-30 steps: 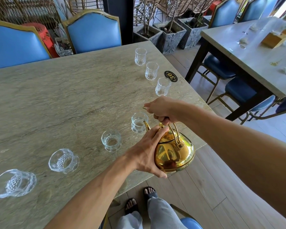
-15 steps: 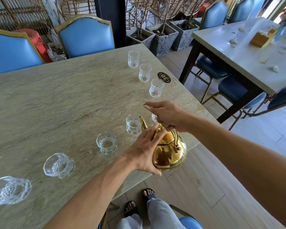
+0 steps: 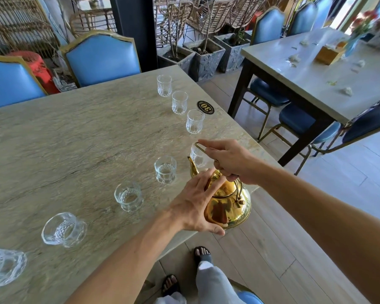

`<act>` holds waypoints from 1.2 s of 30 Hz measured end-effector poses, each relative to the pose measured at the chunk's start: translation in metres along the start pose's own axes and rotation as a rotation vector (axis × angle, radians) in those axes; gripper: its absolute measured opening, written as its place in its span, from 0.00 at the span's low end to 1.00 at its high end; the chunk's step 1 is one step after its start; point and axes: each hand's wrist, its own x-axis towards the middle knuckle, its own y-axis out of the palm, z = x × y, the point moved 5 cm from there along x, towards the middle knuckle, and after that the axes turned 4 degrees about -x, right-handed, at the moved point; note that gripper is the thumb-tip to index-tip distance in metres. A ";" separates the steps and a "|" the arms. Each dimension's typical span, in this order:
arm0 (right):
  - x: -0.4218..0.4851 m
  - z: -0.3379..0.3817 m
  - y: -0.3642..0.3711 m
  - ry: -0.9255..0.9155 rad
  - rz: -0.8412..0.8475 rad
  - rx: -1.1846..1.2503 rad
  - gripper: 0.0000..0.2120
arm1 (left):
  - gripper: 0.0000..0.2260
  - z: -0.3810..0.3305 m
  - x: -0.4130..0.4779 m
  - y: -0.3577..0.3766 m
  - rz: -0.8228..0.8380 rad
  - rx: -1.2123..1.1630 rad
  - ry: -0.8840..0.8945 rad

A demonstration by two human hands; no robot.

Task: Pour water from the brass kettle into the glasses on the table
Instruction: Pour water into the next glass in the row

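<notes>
Stone counter (image 3: 75,139), restaurant room. Kettle (image 3: 228,209) has shifted from the water-filled glass (image 3: 165,170), left of the grip, to the next glass (image 3: 196,160), due for filling, under the right hand (image 3: 230,161), which clasps the handle (image 3: 198,146). Left hand (image 3: 195,207) lays flat fingers on the lid (image 3: 226,188). Three glasses (image 3: 195,121) beyond the grip look empty.

Arms (image 3: 130,260) bare; pale grey trousers (image 3: 211,281); black sandals (image 3: 203,257).

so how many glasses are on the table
8, in one curving line: farthest glass, second, third, fourth partly behind the right hand, fifth, sixth, seventh, eighth at the left frame edge.
</notes>
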 end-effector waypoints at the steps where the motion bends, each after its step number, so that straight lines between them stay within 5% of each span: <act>1: 0.001 -0.002 -0.003 -0.004 0.004 0.002 0.18 | 0.61 -0.001 0.004 0.001 -0.003 0.003 0.000; 18: 0.039 -0.012 -0.067 0.082 0.047 -0.081 0.18 | 0.59 -0.026 0.078 0.008 0.017 -0.134 -0.073; 26: 0.068 -0.008 -0.076 0.113 0.106 -0.206 0.19 | 0.45 -0.026 0.100 0.005 -0.157 -0.274 -0.039; 36: 0.094 0.005 -0.076 0.108 0.140 -0.346 0.19 | 0.43 -0.017 0.116 0.006 -0.309 -0.339 -0.076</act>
